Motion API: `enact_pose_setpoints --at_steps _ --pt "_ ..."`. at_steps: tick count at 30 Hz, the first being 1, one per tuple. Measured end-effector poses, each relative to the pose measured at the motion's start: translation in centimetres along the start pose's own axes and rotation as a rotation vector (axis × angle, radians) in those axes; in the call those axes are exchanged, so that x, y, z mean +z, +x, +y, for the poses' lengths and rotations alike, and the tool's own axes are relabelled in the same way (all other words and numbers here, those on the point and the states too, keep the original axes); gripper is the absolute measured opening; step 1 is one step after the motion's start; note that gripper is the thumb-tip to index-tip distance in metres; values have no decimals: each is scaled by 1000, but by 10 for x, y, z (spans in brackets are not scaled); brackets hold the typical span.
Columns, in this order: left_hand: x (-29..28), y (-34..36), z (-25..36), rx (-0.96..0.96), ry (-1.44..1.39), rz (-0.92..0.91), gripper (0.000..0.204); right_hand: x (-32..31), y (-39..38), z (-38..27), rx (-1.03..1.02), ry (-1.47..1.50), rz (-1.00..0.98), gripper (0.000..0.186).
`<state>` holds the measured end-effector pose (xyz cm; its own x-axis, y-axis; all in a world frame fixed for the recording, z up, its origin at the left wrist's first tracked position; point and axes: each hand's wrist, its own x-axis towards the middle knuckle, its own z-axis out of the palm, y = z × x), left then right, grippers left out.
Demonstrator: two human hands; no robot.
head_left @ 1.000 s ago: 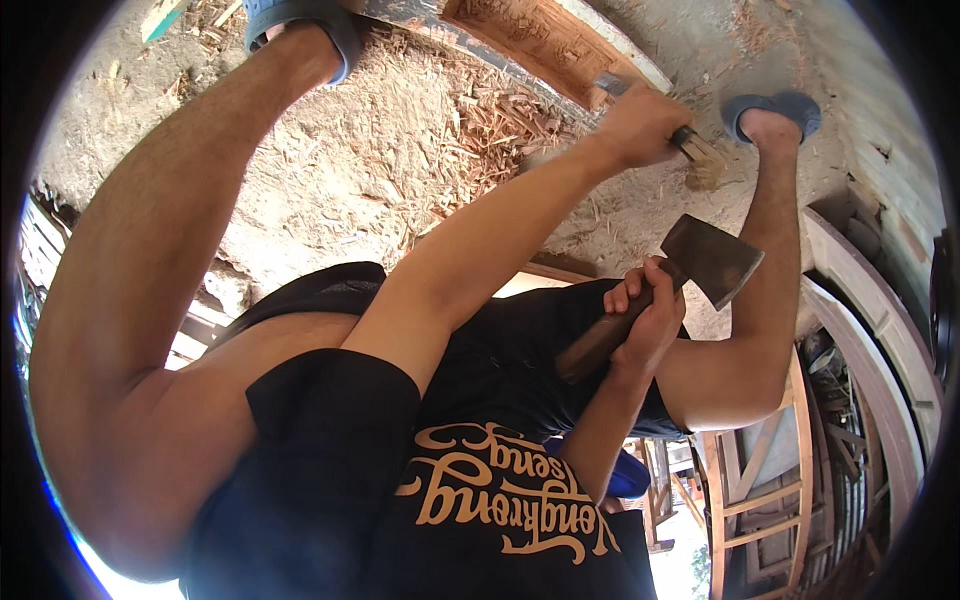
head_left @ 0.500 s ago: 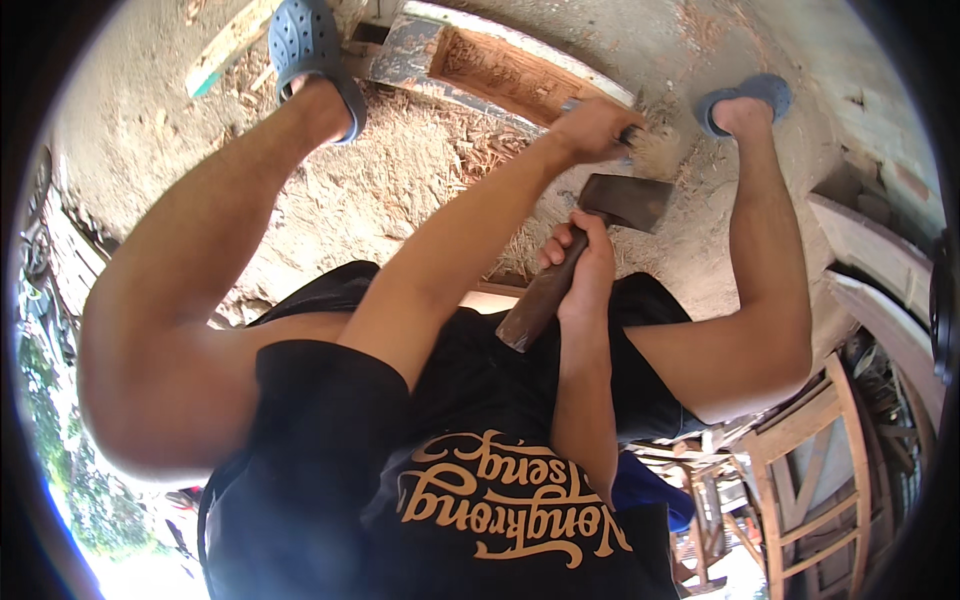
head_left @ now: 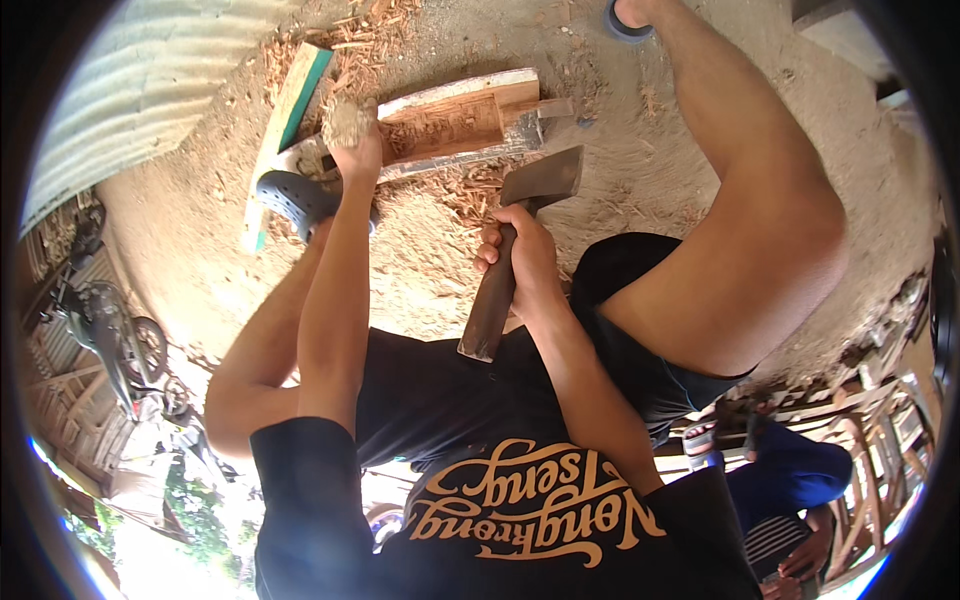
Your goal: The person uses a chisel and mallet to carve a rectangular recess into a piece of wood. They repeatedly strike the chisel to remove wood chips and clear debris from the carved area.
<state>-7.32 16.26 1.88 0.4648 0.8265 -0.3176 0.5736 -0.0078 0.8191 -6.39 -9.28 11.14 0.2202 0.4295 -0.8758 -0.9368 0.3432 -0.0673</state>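
My right hand (head_left: 527, 255) is closed around the dark wooden handle of a hatchet (head_left: 545, 180), with its broad blade up and to the right. My left hand (head_left: 357, 160), closed, reaches to the left end of a hollowed wooden block (head_left: 515, 95). It holds a tan, bristly brush (head_left: 346, 124) whose handle is hidden. Wood chips lie in the block's long recess, and worn white and grey paint covers its outer faces. The hatchet hangs over my lap, apart from the block.
A green-edged plank (head_left: 296, 95) lies beside my left clog (head_left: 295, 200). Wood chips (head_left: 385, 30) cover parts of the dirt floor. Corrugated sheeting (head_left: 150, 90) and a motorcycle (head_left: 110, 335) stand left. A person in blue (head_left: 795, 470) sits at lower right, near wooden frames.
My left hand has moved with the brush from the block's right end to its left end. The hatchet stays in my right hand. The view has swung left.
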Motion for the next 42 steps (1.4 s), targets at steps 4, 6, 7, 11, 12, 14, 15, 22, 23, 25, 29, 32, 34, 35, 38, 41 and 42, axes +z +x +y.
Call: enact_pose_setpoints --at_steps 4,6,7,11,12,14,15,22,23,25,29,32,34,35,38,41,42 --pt "15 -2 -5 2 -316 -147 34 13 -4 -10 -48 -57 -6 15" --pt "43 -39 36 -13 -62 -230 48 14 -5 -13 -96 -143 43 15" --pt "48 -39 35 -18 -83 -286 47 12 -2 -10 -113 -170 52 14" --pt "69 -41 20 -1 -141 -383 46 9 6 -2 -16 35 51 13" --pt "72 -44 22 -23 -277 -388 45 5 9 -1 -13 66 53 13" --pt "69 -48 20 -78 -394 -394 44 -1 12 -1 -7 129 54 12" --pt "60 -43 12 -106 -380 -397 43 -1 11 -2 -5 89 52 12" --pt "0 -16 -27 -167 -417 -201 38 15 2 -10 -27 -89 44 15" --pt "-2 -19 -21 -171 -418 -167 39 14 2 -11 -27 -110 48 15" --pt "10 -21 -11 -123 -481 -198 40 11 3 -12 -31 -88 58 15" --pt "40 -34 19 -125 -446 -349 45 7 9 -7 -6 -77 77 15" --pt "48 -27 3 -145 -415 -376 44 5 14 -7 -9 -126 94 14" --pt "44 -34 1 -178 -347 -340 44 -3 18 -9 -17 -140 115 14" --pt "30 -23 -15 -162 -31 -275 42 -3 19 -8 -8 -132 115 14" --pt "-3 -5 -45 -173 -324 -275 38 0 21 -7 -24 -131 106 13" --pt "-14 -4 -38 -225 -316 -132 40 0 20 -8 -40 -173 101 14" --pt "-11 -8 -28 -221 -320 -136 42 -2 19 -7 -41 -191 104 15"
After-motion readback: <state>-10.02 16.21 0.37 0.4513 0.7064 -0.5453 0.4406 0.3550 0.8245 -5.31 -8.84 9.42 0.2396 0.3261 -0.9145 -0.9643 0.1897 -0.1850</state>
